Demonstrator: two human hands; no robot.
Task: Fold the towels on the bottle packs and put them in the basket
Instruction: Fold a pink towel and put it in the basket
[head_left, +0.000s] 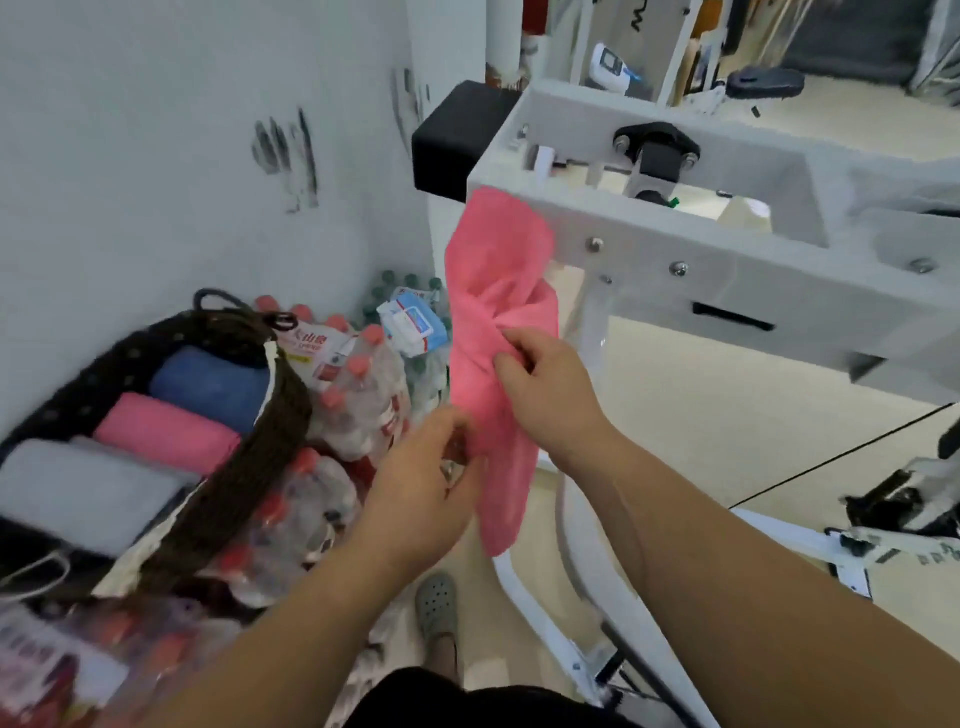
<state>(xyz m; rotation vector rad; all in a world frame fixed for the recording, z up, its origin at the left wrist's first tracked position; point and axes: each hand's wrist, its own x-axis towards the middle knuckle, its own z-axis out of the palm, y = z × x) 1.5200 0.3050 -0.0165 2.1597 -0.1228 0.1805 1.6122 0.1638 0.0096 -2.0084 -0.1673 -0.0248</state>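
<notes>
A crumpled pink towel (498, 291) hangs in the air at the centre of the view. My right hand (545, 384) grips it around its bunched middle. My left hand (421, 488) pinches its lower edge just below and to the left. A dark woven basket (249, 415) sits on the bottle packs (358, 395) at the left. Inside it lie a folded blue towel (213, 387), a folded pink towel (166, 434) and a folded grey towel (83, 488).
A white metal frame (675, 249) stands close behind and to the right of the towel, its leg running down toward my foot (439, 605). A white wall is at the left. A wipes packet (413, 319) lies on green-capped bottles.
</notes>
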